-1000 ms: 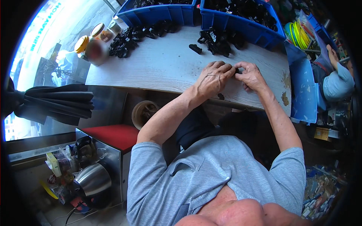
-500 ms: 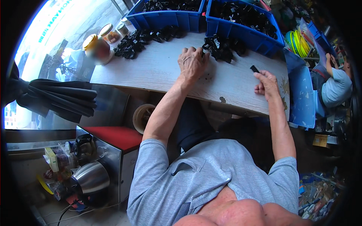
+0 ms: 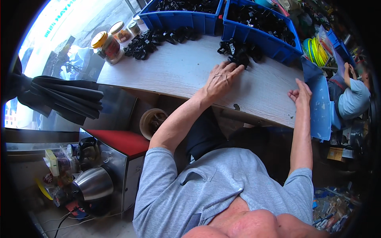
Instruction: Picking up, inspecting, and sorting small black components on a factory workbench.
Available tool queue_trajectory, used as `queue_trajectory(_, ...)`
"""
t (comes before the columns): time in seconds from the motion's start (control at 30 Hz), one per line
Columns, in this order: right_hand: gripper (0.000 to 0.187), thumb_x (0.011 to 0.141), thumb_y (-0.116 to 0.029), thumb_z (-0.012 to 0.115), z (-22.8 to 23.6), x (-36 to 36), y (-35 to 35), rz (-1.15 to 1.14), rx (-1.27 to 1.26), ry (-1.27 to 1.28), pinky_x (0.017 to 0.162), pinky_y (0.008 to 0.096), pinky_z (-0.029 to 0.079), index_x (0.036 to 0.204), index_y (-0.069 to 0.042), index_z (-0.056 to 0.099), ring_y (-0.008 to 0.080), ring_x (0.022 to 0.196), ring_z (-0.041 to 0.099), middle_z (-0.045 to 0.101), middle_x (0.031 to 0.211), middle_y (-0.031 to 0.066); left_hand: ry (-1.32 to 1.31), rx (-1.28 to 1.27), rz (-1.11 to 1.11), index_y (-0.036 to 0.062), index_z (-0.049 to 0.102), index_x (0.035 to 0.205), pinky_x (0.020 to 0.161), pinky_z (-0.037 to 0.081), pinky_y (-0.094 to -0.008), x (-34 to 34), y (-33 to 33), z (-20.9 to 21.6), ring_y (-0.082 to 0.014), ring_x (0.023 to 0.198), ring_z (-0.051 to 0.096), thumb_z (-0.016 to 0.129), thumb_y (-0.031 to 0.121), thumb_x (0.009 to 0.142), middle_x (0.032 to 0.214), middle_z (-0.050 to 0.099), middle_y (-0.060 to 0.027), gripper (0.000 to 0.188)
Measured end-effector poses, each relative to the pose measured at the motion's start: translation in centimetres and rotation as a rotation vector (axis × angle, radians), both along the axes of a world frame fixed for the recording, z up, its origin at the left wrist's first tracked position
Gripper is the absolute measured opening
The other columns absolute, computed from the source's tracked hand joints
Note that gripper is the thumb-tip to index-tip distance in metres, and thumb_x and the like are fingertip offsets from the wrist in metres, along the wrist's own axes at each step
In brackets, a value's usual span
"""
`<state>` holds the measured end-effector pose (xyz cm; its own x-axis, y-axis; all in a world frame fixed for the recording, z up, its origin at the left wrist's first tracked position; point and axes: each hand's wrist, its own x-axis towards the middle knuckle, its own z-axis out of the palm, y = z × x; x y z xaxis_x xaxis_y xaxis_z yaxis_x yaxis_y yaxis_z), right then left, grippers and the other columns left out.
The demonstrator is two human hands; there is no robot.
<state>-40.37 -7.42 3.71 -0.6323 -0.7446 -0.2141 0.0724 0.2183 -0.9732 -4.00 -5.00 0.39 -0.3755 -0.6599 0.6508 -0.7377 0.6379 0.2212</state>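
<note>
My left hand (image 3: 220,77) lies flat on the pale wooden table (image 3: 178,75), its fingertips touching a small heap of black plastic parts (image 3: 238,51). My right hand (image 3: 301,94) hovers at the table's right edge beside a blue bin (image 3: 320,104), fingers loosely curled and holding nothing that I can see. A second heap of black parts (image 3: 154,39) lies further left on the table. Two blue bins (image 3: 186,14) (image 3: 264,23) full of black parts stand along the far edge.
Jars with yellow lids (image 3: 106,45) stand at the table's left end. A folded dark umbrella (image 3: 67,97) sits left of the table, a red stool (image 3: 119,141) and a steel kettle (image 3: 90,184) below. Another person (image 3: 353,99) sits at the right.
My two hands were together at the table's front holding a small black piece. The left has reached out to the black heap; the right moved to the blue bin and no longer shows the piece.
</note>
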Motion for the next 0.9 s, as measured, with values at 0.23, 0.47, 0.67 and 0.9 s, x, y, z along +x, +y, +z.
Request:
queue_trajectory(0.23, 0.044, 0.084, -0.027, 0.081, 0.5, 7.3, 1.4, 0.579, 0.082, -0.023, 0.052, 0.0319, 0.06, 0.122, -0.01, 0.065, 0.0141, 0.052, 0.063, 0.053, 0.058, -0.0009, 0.312, 0.059, 0.218, 0.0073, 0.068, 0.122, 0.098, 0.05, -0.045, 4.2, -3.0, 1.3, -0.0371, 0.116, 0.06, 0.068, 0.007, 0.086, 0.12, 0.07, -0.0143, 0.036)
queue_trajectory(0.47, 0.055, 0.084, -0.02, 0.081, 1.0, 14.4, 1.7, 0.792, 0.183, 0.136, 0.045, 0.0295, 0.056, 0.132, -0.005, 0.06, 0.0118, 0.049, 0.06, 0.055, 0.061, 0.001, -0.242, 0.17, 0.554, 0.0116, 0.066, 0.126, 0.099, 0.046, -0.0519, 11.0, -10.6, 0.3, -0.0363, 0.128, 0.053, 0.063, 0.021, 0.092, 0.133, 0.064, -0.009, 0.036)
queue_trajectory(0.67, 0.056, 0.082, -0.019, 0.082, 1.9, 17.8, 1.1, 0.862, 0.203, 0.261, 0.04, 0.0282, 0.048, 0.131, -0.002, 0.06, 0.0114, 0.047, 0.057, 0.057, 0.063, 0.0025, -0.148, -0.079, 0.491, 0.0138, 0.068, 0.123, 0.1, 0.043, -0.0513, 10.7, -9.0, -1.6, -0.033, 0.124, 0.058, 0.063, 0.022, 0.093, 0.124, 0.069, -0.0066, 0.032)
queue_trajectory(0.9, 0.045, 0.082, -0.022, 0.082, 1.8, 19.3, 0.4, 0.904, 0.204, 0.453, 0.036, 0.0281, 0.043, 0.122, -0.008, 0.067, 0.0112, 0.042, 0.053, 0.057, 0.059, 0.0022, -0.21, 0.138, 0.351, 0.0143, 0.07, 0.116, 0.092, 0.049, -0.0429, 8.7, -3.8, -0.1, -0.0298, 0.105, 0.066, 0.07, 0.013, 0.086, 0.105, 0.074, -0.0055, 0.03)
